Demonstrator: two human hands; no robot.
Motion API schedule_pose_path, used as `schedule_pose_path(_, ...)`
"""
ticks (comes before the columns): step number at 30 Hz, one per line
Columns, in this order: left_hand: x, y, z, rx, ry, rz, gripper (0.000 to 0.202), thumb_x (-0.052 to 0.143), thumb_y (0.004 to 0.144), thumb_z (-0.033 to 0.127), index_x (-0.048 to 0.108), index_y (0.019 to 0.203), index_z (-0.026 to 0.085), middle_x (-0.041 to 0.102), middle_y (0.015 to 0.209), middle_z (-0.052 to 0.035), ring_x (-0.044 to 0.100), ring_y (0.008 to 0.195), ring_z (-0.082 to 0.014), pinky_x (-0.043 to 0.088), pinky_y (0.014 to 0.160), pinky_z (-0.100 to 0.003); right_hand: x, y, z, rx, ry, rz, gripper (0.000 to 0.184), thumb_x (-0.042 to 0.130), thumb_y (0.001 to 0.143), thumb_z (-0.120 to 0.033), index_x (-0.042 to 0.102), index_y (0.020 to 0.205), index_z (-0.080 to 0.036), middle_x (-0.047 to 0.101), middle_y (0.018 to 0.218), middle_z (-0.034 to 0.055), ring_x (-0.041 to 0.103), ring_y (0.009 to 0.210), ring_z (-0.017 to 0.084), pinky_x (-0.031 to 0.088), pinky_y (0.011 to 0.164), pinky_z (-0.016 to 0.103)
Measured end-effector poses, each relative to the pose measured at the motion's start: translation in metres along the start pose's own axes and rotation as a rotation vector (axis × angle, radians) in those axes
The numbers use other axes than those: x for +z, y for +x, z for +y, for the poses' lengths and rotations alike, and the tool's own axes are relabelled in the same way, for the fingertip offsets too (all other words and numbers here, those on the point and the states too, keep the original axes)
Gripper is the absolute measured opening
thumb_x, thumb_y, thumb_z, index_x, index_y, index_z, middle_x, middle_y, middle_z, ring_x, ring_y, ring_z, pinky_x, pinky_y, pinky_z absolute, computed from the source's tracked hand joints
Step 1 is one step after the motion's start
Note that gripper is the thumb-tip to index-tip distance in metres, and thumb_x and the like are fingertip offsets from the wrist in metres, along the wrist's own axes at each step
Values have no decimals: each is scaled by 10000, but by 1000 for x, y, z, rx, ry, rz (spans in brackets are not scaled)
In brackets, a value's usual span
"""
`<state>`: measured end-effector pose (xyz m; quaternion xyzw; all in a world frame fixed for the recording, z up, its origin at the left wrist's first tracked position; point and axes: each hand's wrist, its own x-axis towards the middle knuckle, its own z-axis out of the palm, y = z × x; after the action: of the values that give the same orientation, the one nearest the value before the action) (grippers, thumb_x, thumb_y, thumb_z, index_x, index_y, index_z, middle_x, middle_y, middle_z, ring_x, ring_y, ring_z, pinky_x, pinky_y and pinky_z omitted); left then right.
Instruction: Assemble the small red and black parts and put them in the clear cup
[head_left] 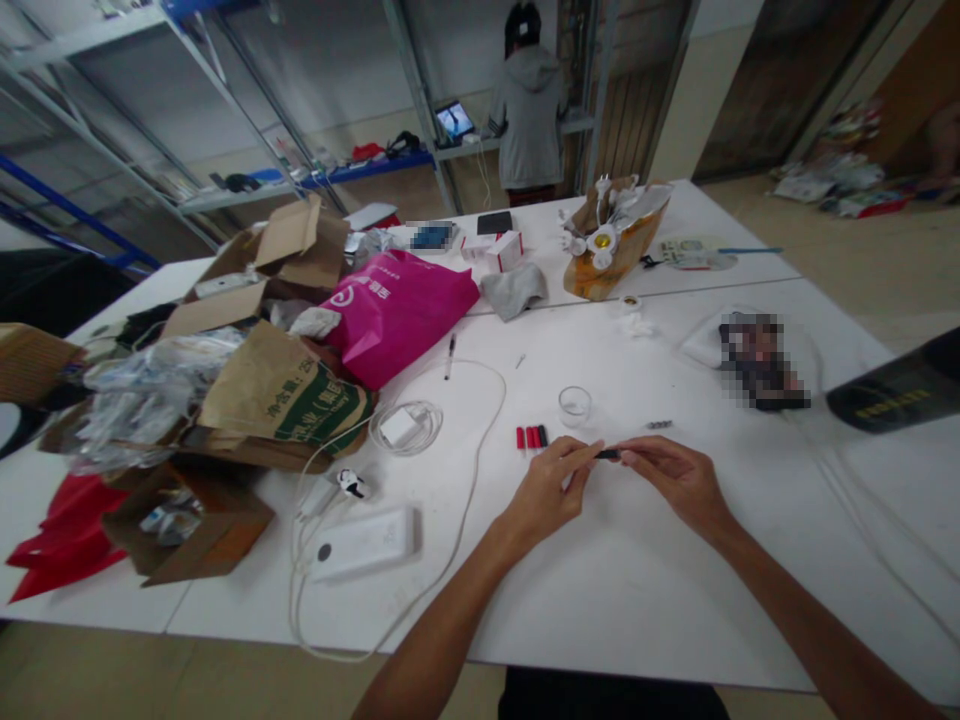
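Note:
Over the white table (570, 590), my left hand (551, 490) and my right hand (682, 485) meet at a small black stick-like piece (607, 454). Both hands are closed in a pinch, the left at the piece's left end and the right at its right end. Its exact kind is too small to make out. Just beyond my left fingers lies a short row of small red and black tubes (532, 438). Behind them stands a clear round cup (574, 404). A few small dark pieces (660, 425) lie beyond my right hand.
To the left sit a white power bank (367, 543), a coiled cable with charger (401, 427), cardboard boxes and a pink bag (397, 310). At right are a black bottle (900, 385) and a blurred-out item (761, 360). A person (529, 110) stands at the far shelf.

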<state>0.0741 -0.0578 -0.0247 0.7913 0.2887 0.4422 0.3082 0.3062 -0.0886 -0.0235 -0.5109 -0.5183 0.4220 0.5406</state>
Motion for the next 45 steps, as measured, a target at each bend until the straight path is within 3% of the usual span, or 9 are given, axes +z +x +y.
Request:
schedule_pose_path(11, -2, -1, -1, 38, 103, -37, 386, 628, 1132, 146, 714, 1502, 209, 798, 1195, -133, 791, 1065, -211, 701, 936, -369, -6, -1, 10, -73, -115, -43, 224, 909, 929, -454, 898, 1038, -259, 881, 1040, 78, 841, 951, 253, 711, 908, 370)
schedule_pose_path(22, -9, -6, -6, 143, 316, -126, 570, 583, 1050, -17, 632, 1568, 217, 784, 1285, -132, 770, 1179, -217, 705, 1001, -379, -7, -2, 2, -51, -243, -159, 267, 768, 1043, -516, 805, 1007, -253, 802, 918, 40, 772, 895, 222, 626, 875, 337)
schedule_pose_path(28, -11, -4, -5, 208, 394, -163, 586, 555, 1034, -43, 625, 1563, 202, 803, 1298, -143, 780, 1160, -220, 707, 982, -399, -7, -1, 1, -12, -272, -209, 442, 627, 1115, -564, 721, 830, -239, 707, 776, 18, 681, 762, 188, 549, 773, 316)
schedule_pose_path(32, -10, -3, -3, 252, 389, -119, 558, 523, 1055, -31, 622, 1554, 197, 815, 1274, -138, 792, 1128, -223, 713, 967, -406, -7, -1, 3, 17, -286, -219, 546, 555, 1141, -592, 660, 741, -235, 667, 711, 10, 641, 685, 173, 516, 708, 314)
schedule_pose_path(34, -10, -2, -3, 255, 392, -95, 559, 519, 1062, -20, 611, 1566, 203, 816, 1266, -136, 793, 1105, -225, 716, 955, -411, -7, -2, 5, 11, -279, -211, 513, 569, 1135, -595, 694, 790, -236, 702, 748, 17, 677, 719, 183, 540, 735, 318)
schedule_pose_path(39, -11, -1, -2, 223, 407, -92, 583, 521, 1065, 7, 575, 1609, 208, 808, 1250, -144, 789, 1105, -236, 715, 953, -427, -6, -2, 9, -19, -215, -153, 335, 751, 1046, -568, 797, 1140, -251, 813, 939, 48, 787, 867, 230, 634, 856, 360)
schedule_pose_path(45, -10, -2, -4, 236, 418, -102, 558, 537, 1046, -15, 604, 1559, 194, 809, 1241, -136, 787, 1089, -234, 714, 926, -413, -7, -4, 9, -14, -207, -157, 339, 776, 1025, -575, 814, 1082, -243, 809, 862, 53, 782, 830, 241, 638, 817, 373)
